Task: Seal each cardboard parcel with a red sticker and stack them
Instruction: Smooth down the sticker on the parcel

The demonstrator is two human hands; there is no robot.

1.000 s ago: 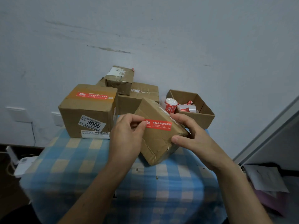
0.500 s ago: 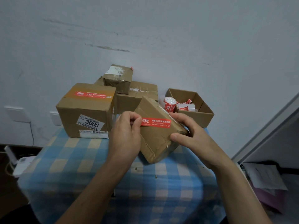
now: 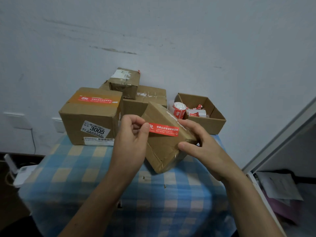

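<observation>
Both bare: left hand point(image 3: 131, 144), right hand point(image 3: 205, 151). Forearms bare as well, uncovered down to the lower frame edge. Fingers point(image 3: 185, 144) plain. Clothing out of view.

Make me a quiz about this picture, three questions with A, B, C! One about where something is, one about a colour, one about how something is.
1. Where is the little parcel at the back? A. on the flat parcel B. in a bag C. on a chair
2. What colour is the sticker on the held parcel? A. green B. red C. yellow
3. How is the held parcel? A. lying flat B. on a stack C. tilted in both hands

1 A: its base rests on that parcel's top.
2 B: red with white writing.
3 C: it leans, the left hand pinching the sticker's end and the right hand gripping its corner.
</observation>
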